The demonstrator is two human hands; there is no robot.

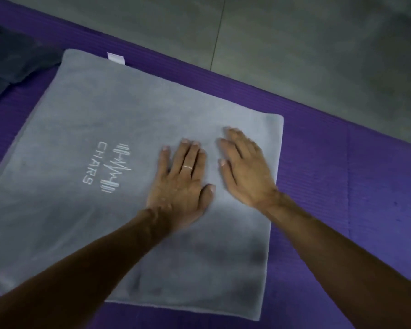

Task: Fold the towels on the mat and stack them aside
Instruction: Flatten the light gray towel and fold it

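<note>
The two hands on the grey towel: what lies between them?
Only a bare strip of the grey towel, seen in the head view. The left hand and right hand press flat, apart.

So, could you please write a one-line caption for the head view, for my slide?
Both hands, left hand and right hand, press flat on a grey towel spread over a purple mat.

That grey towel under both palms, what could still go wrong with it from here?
Both the left hand and the right hand press flat near the right edge of the grey towel, so the far left part may wrinkle. The white tag might stick out after folding.
</note>
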